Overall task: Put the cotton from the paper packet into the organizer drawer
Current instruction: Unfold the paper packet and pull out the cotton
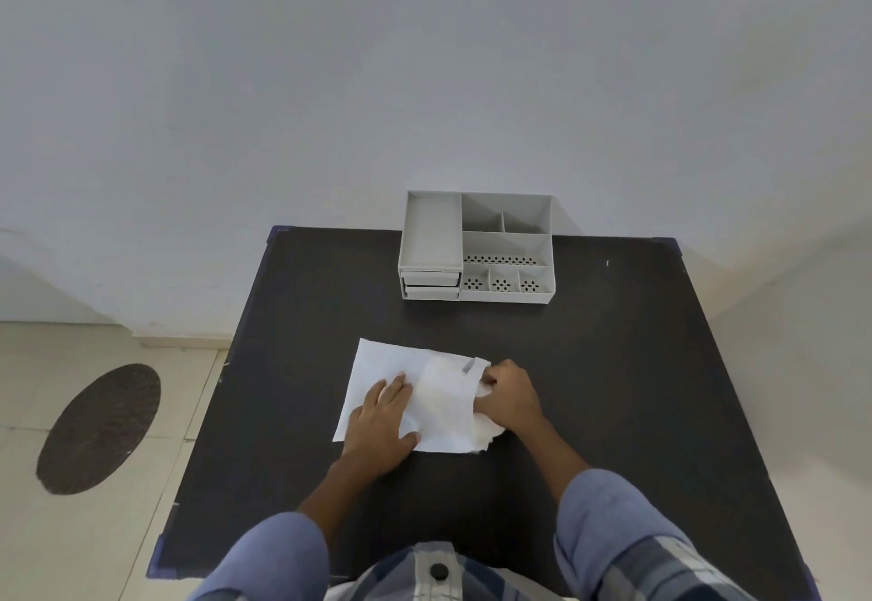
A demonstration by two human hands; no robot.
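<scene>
A white paper packet [387, 364] lies flat in the middle of the black table [613, 364]. My left hand [382, 421] presses flat on the packet's left half, fingers spread. My right hand [512, 395] is at the packet's open right end, its fingers closed on white cotton [486, 433] that pokes out there. The grey organizer [476, 246] stands at the table's far edge against the wall. Its two small drawers [431, 284] at the front left are both pushed in.
The organizer has several open compartments on top and to the right of the drawers. A white wall rises behind the table. A tiled floor with a dark oval mat [99, 428] lies to the left.
</scene>
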